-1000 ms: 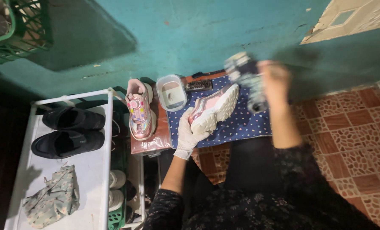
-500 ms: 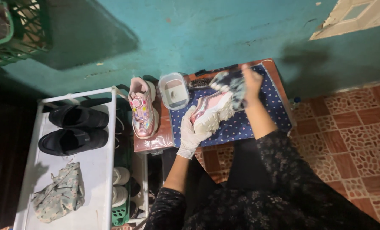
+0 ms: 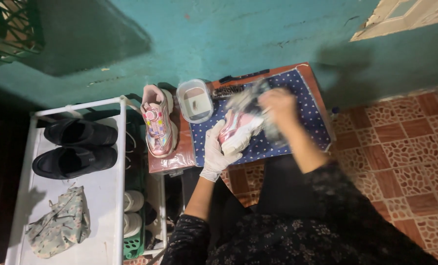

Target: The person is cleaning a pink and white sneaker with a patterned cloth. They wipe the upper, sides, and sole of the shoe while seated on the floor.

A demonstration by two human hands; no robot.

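Observation:
My left hand, in a white glove, grips a pink and white sneaker at its heel end over a blue dotted cloth. My bare right hand presses a grey rag, blurred by motion, onto the top of that sneaker. The matching pink sneaker stands alone on the brown tabletop to the left. A clear plastic tub with a small object in it sits between the two shoes. A dark brush lies behind the tub.
A white shoe rack at the left carries a pair of black shoes and a camouflage cloth. White shoes sit on a lower shelf. A teal wall rises behind; patterned red tiles cover the floor at the right.
My right hand has come down from the far right side of the table with the rag onto the sneaker. The gloved left hand keeps its hold on the shoe.

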